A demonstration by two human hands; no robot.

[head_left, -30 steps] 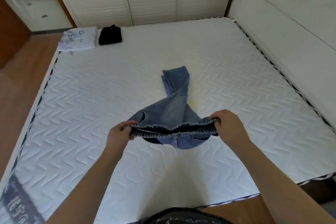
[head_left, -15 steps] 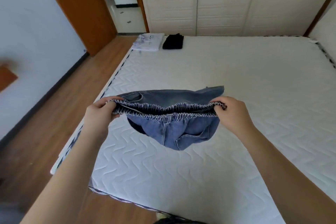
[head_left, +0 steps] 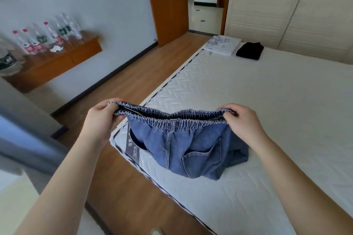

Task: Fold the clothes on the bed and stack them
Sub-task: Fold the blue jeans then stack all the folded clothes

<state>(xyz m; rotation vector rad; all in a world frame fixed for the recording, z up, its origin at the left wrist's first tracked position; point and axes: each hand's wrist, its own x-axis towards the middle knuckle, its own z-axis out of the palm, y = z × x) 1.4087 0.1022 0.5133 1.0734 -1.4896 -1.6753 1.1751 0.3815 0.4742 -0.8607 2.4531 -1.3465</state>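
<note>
We're holding the jeans [head_left: 188,147] up over the near corner of the bed [head_left: 277,105], left hand [head_left: 103,118] and right hand [head_left: 242,122] each pinching an end of the elastic waistband. Best keeping it taut and level, so the legs are hanging straight for laying flat.

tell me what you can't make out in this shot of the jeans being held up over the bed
- Head view: the legs of the jeans are bunched under the seat, so their lay is hidden.
- Fingertips of the left hand and right hand are tucked inside the waistband.
- Bottles on the shelf are motion-blurred; labels unreadable.
- White folded garment and black one: type too small to tell.
</note>
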